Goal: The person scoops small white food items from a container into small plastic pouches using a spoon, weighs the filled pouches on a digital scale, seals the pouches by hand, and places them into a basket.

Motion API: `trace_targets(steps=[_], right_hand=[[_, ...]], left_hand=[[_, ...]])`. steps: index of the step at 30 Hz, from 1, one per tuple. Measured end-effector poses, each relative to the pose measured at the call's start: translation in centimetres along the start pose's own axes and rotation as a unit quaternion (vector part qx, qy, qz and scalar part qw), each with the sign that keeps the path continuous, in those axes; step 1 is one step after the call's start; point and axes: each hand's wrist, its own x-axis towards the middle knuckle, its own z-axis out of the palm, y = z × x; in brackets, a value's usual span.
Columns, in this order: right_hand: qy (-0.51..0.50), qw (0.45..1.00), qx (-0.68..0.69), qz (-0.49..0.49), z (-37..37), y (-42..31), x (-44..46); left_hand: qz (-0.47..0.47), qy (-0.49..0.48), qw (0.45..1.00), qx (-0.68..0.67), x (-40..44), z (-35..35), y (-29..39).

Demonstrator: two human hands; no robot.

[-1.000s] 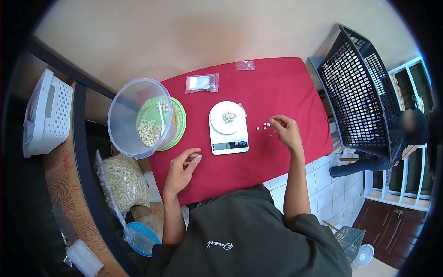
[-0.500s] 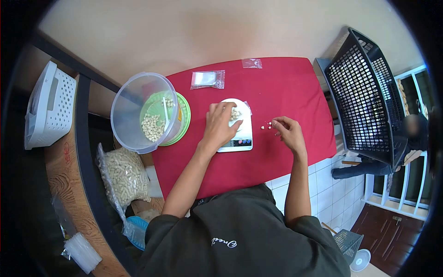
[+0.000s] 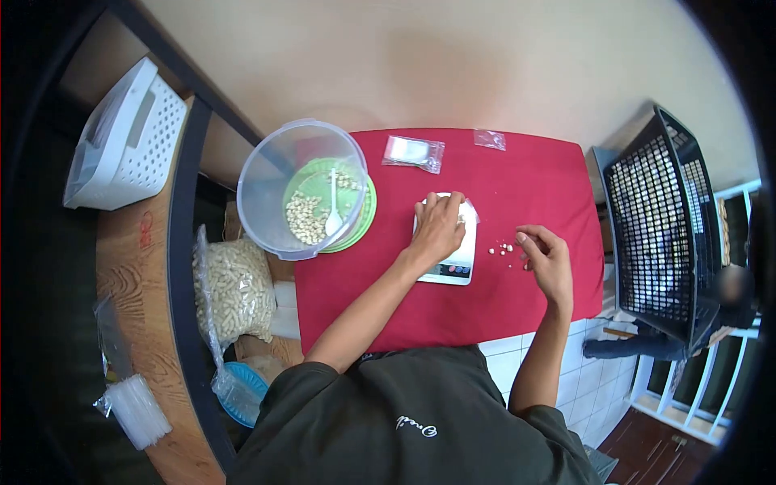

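Note:
My left hand (image 3: pixel 439 226) is over the white digital scale (image 3: pixel 458 257), fingers curled downward around the cream-coloured pieces on it. What lies under the fingers is mostly hidden. To the right, my right hand (image 3: pixel 547 257) hovers beside several small cream bits (image 3: pixel 505 249) scattered on the red cloth (image 3: pixel 388 299). Its thumb and forefinger are apart, with nothing visible between them. Left of the scale, a clear plastic tub (image 3: pixel 263 174) lies tipped over a green base (image 3: pixel 368 214). Inside are round cream pieces (image 3: pixel 305 218) and a white spoon (image 3: pixel 333 202).
Small plastic packets (image 3: pixel 414 153) lie at the table's back, near a flat clear bag (image 3: pixel 490 140). A large bag of cream sticks (image 3: pixel 234 291) stands at left, below a white basket (image 3: pixel 153 145). A black crate (image 3: pixel 655 218) stands at right, with a person (image 3: pixel 647 347) beyond.
The camera view has shifted, so the table appears further right and lower. My left fingers have closed in over the scale. My right thumb and forefinger have parted, and more bits lie beside that hand.

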Motion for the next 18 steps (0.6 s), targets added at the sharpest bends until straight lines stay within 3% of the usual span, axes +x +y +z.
trace_targets(steps=[4, 6, 7, 8, 10, 13, 15, 16, 17, 18], right_hand=[[-0.057, 0.991, -0.075, -0.095, 0.9, -7.8, 0.2], [-0.083, 0.966, -0.095, -0.226, 2.9, -11.5, 0.8], [-0.105, 0.942, -0.109, -0.300, 4.0, -13.8, 1.1], [-0.161, 0.928, -0.141, -0.306, 5.3, -16.2, 1.3], [-0.254, 0.842, -0.203, -0.429, 9.4, -19.2, 2.9], [-0.359, 0.697, -0.425, -0.452, 18.5, -21.2, 6.0], [-0.378, 0.613, -0.501, -0.479, 23.9, -21.4, 7.6], [-0.380, 0.582, -0.525, -0.491, 26.6, -20.5, 8.6], [-0.380, 0.550, -0.549, -0.501, 29.0, -19.5, 9.4], [-0.382, 0.546, -0.548, -0.505, 30.6, -19.2, 10.0]], left_hand=[[-0.015, 0.040, 0.991, -0.126, -1.4, -1.6, -0.2], [-0.066, 0.023, 0.931, -0.360, -2.7, -2.4, -0.6], [-0.060, 0.031, 0.900, -0.431, -3.8, -1.3, -2.1], [-0.059, 0.039, 0.900, -0.431, -4.8, -1.7, -2.2], [-0.057, 0.049, 0.835, -0.546, -7.7, -2.9, -2.5], [-0.113, 0.019, 0.826, -0.551, -11.5, -5.7, -2.7], [-0.122, 0.033, 0.824, -0.552, -13.7, -7.5, -2.6], [-0.131, 0.038, 0.822, -0.553, -14.6, -8.1, -2.8], [-0.119, 0.050, 0.860, -0.494, -15.5, -7.9, -3.6], [-0.120, 0.056, 0.860, -0.493, -16.3, -8.4, -3.6]])
